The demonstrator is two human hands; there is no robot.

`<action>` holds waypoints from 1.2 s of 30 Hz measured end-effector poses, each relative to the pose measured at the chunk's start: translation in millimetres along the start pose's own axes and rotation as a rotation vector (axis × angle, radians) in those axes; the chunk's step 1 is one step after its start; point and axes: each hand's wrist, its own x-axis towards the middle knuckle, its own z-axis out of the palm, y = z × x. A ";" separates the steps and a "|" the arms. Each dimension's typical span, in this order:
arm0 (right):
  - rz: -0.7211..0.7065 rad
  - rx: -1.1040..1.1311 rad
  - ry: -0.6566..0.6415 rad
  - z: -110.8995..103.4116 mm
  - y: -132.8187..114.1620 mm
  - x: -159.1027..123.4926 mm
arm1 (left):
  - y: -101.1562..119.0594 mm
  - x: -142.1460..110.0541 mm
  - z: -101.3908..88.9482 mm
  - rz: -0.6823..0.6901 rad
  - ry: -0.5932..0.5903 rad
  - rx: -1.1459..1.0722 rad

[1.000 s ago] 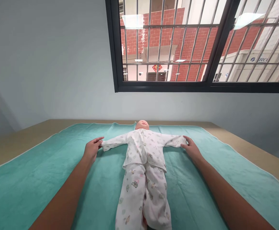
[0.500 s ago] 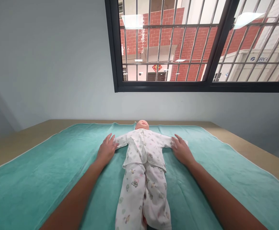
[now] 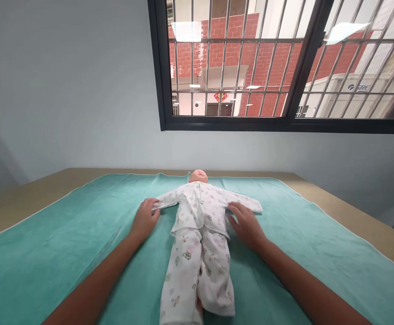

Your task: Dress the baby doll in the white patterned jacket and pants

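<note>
A baby doll [image 3: 199,175] in a white printed sleepsuit [image 3: 199,234] lies on its back on a teal blanket [image 3: 64,234], head away from me, arms spread sideways. My left hand [image 3: 144,220] rests palm down with its fingers on the cuff of the doll's left-side sleeve. My right hand [image 3: 246,223] lies flat on the blanket beside the doll's trunk, under the other sleeve, fingers stretched out and touching the suit's side. Neither hand holds anything.
The blanket covers most of a tan wooden table [image 3: 359,216] set against a pale wall. Above it a black-framed barred window [image 3: 285,63] looks onto a red brick building.
Both hands have slid inward from the sleeve ends toward the doll's trunk, the right more than the left. The view has shifted slightly.
</note>
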 end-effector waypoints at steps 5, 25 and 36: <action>-0.030 0.275 -0.065 -17.4 -68.0 -21.5 | 61.7 -56.6 -12.3 0.239 -0.196 -0.330; -0.314 0.135 0.054 -13.0 -66.7 -24.4 | 75.1 -73.6 -29.2 0.469 -0.139 -0.097; -0.440 0.279 -0.153 -54.5 -136.5 -63.9 | 117.1 -103.3 -49.7 0.807 -0.277 -0.184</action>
